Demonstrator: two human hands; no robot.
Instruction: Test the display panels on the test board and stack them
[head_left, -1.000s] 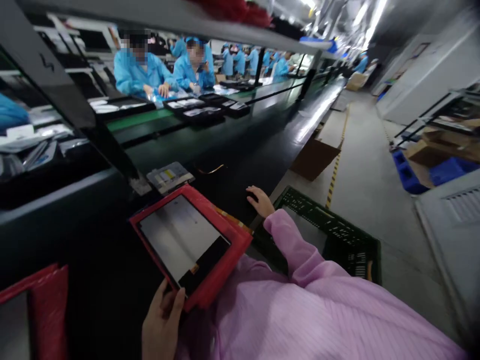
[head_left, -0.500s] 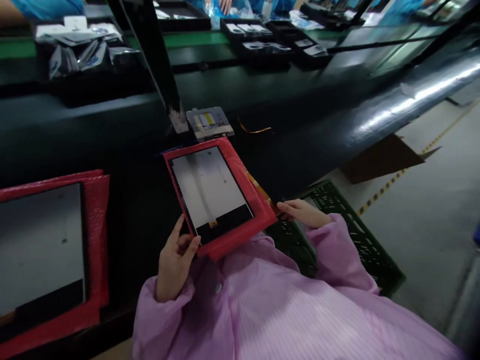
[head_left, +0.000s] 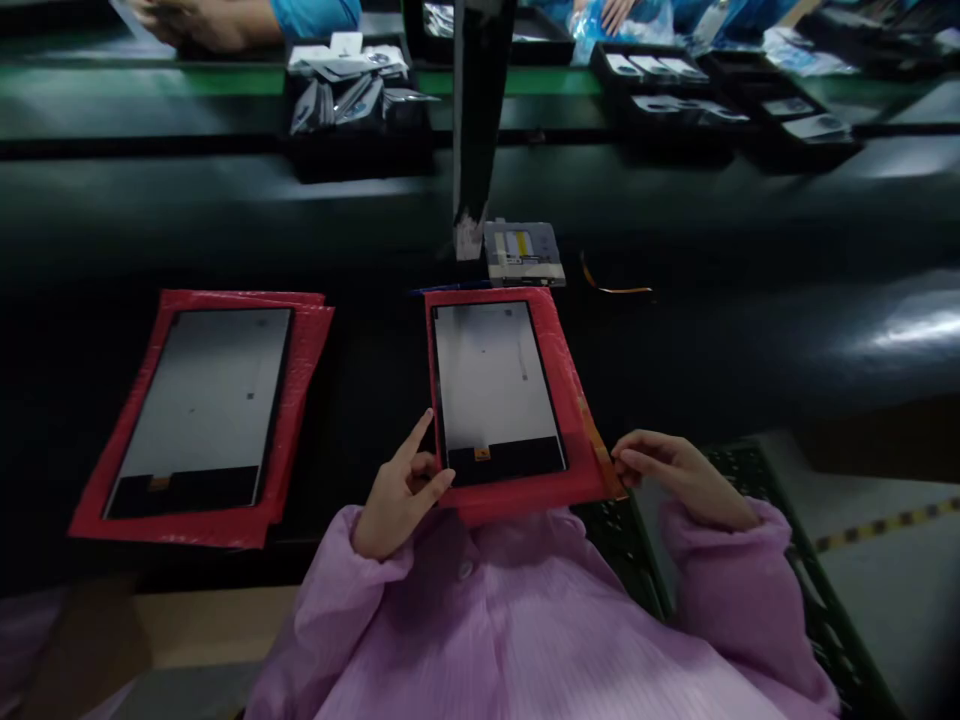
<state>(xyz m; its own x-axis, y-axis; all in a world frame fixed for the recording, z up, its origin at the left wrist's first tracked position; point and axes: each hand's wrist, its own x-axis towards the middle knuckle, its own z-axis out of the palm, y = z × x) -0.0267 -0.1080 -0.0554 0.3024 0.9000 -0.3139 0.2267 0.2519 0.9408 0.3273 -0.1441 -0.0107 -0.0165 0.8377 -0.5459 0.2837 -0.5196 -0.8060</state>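
A red padded sheet (head_left: 564,380) with a flat display panel (head_left: 491,385) on it lies at the bench's near edge. My left hand (head_left: 401,490) pinches its near left corner, thumb on top. My right hand (head_left: 675,472) has its fingers drawn together at the near right corner, on an orange strip (head_left: 600,452) that sticks out from under the red sheet. Both sleeves are pink.
A second red sheet with a panel (head_left: 199,405) lies to the left. A small grey module (head_left: 523,252) and a black post (head_left: 476,110) stand behind. Black trays (head_left: 360,100) line the far side, where other people's hands work. A green crate (head_left: 810,590) sits at my right.
The view has swung left and down over the bench. My right hand came back from the bench edge to the red sheet's right corner. My left hand kept its hold.
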